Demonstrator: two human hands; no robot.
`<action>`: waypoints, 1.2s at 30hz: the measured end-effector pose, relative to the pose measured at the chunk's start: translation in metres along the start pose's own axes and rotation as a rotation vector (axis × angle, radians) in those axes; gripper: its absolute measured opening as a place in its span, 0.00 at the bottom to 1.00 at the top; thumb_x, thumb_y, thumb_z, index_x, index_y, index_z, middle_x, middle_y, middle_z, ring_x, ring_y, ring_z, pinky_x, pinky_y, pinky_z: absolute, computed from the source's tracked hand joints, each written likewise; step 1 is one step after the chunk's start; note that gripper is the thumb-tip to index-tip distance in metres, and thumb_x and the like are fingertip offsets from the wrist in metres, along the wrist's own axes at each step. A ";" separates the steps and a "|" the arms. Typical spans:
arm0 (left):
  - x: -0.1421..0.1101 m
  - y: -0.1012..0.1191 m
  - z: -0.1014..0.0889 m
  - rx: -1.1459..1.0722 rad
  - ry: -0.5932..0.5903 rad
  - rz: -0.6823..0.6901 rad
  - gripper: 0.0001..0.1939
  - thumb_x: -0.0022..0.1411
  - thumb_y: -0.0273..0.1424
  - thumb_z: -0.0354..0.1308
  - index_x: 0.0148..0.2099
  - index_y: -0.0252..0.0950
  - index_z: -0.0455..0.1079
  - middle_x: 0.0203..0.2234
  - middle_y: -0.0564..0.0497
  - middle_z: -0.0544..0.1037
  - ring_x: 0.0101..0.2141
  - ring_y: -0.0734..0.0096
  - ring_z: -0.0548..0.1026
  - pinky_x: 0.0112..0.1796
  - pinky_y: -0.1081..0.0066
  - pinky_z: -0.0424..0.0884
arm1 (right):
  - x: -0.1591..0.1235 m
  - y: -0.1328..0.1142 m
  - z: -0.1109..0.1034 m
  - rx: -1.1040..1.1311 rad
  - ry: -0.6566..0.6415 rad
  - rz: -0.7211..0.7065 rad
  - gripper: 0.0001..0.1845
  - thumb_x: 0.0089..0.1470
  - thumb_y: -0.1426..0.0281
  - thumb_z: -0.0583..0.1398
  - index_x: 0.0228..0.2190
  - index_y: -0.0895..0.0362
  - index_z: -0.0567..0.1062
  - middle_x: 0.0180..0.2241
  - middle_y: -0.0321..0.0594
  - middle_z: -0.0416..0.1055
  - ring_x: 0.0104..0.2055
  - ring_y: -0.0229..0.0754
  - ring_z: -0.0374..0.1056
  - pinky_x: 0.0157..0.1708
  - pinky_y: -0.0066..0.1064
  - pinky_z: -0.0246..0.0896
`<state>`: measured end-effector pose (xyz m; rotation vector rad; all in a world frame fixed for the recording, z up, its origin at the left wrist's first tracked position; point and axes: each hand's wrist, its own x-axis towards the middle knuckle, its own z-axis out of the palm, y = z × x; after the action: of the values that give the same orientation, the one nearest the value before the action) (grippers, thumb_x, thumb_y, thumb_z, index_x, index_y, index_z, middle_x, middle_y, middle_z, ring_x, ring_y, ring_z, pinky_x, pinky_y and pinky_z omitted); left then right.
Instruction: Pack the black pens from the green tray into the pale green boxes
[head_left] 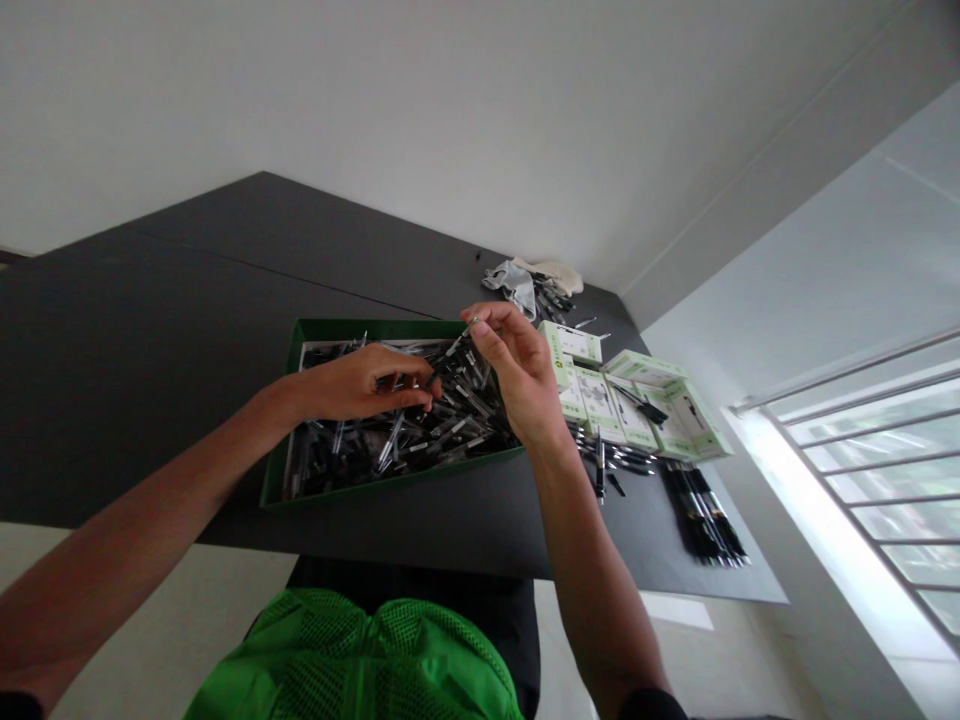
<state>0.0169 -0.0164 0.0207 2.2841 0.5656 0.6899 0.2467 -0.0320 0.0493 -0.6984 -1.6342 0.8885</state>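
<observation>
A pen (454, 348) with a clear barrel and a dark end slants between my two hands, above a green box (279, 470) full of loose pens (390, 440). My left hand (375, 382) pinches the lower, dark end between thumb and fingers. At the upper end, the thumb and forefinger of my right hand (517, 360) close on the tip. The fingertips hide parts of both ends. Both hands are over the box, the right one near its right end.
Right of the box stand light green and white cartons (596, 400), one open carton (686, 415) holding pens. Bundled black pens (705, 515) lie near the right edge of the dark table (150, 350). Crumpled cloth gloves (514, 285) lie by the wall with more pens.
</observation>
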 end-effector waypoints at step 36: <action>-0.002 0.001 0.001 0.002 0.016 -0.067 0.12 0.73 0.40 0.61 0.48 0.37 0.78 0.37 0.48 0.87 0.35 0.70 0.85 0.38 0.77 0.78 | -0.131 0.047 -0.159 -1.441 -0.151 0.291 0.13 0.65 0.71 0.60 0.46 0.53 0.84 0.47 0.47 0.78 0.49 0.56 0.67 0.50 0.47 0.60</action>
<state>0.0164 -0.0183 0.0203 2.2527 0.6482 0.6760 0.4316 -0.0825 -0.0403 -1.8825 -2.2127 -0.2438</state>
